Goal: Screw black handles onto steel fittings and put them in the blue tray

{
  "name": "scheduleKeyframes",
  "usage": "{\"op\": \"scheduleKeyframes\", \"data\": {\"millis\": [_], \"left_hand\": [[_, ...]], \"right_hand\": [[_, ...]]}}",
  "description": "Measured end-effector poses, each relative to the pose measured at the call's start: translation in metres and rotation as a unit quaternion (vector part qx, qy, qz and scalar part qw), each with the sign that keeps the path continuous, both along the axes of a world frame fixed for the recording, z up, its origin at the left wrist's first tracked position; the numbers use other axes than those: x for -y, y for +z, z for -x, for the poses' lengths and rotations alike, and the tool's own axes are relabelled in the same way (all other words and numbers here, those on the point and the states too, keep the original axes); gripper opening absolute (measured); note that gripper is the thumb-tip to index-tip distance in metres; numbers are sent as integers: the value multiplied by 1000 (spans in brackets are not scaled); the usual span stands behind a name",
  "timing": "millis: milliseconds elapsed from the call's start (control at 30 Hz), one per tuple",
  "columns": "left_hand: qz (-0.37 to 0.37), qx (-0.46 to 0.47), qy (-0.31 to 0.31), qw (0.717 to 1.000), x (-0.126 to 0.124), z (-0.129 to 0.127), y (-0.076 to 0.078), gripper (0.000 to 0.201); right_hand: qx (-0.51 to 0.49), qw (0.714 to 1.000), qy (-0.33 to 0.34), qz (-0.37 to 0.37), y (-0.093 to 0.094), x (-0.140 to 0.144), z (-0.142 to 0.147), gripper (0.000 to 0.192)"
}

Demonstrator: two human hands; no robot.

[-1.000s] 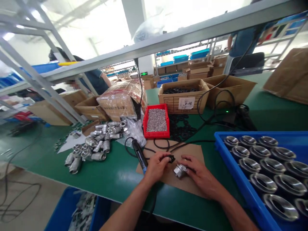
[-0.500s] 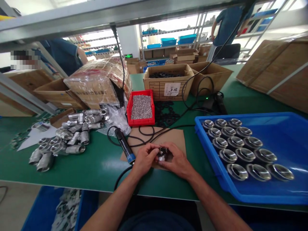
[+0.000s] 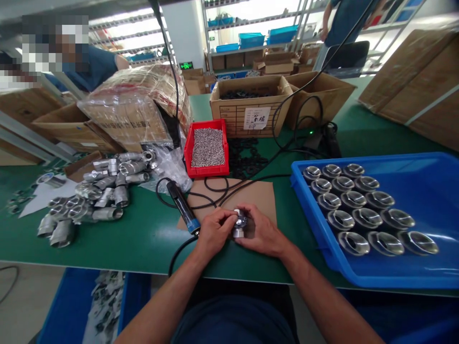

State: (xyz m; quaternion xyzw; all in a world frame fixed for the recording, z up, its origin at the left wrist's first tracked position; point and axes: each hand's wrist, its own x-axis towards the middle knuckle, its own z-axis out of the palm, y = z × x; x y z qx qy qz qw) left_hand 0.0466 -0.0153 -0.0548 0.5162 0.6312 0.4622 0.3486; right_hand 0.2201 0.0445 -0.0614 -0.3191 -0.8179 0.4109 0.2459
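Metal fitting [image 3: 238, 226] between both grips.

A small silvery metal fitting [image 3: 238, 228], short and round-bodied with a dark ring or seal at its top, stands roughly upright on a sheet of brown cardboard [image 3: 263, 198] lying on the green bench [image 3: 143, 239], largely hidden between fingertips closing on it from both sides.

The green surface [image 3: 143, 239] carries a cardboard sheet [image 3: 258, 198] at centre, a red bin [image 3: 207, 169] above it, a blue tray [image 3: 430, 272] at right, and metal fittings [image 3: 89, 200] at left.
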Motion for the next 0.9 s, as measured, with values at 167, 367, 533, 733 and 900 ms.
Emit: {"op": "scheduleKeyframes", "data": {"millis": [167,367,533,733,900], "left_hand": [[-11,-2,-4,1000,4,1,3,23],[-26,-28,-51,998,10,4,3,40],[-32,-45,-71,996,7,5,0,29],[-58,-65,-87,992,8,5,-5,30],[-64,-73,-83,992,9,4,-8,31]], "right_hand": [[-24,1000,17,-6,-4,-2,-2,87],[-56,998,37,14,-6,-2,-1,92],[-45,998,48,21,-4,-3,-2,95],[-45,997,61,27,-2,-4,-2,96],[-49,993,80,70,3,-6,-5,102]]}}
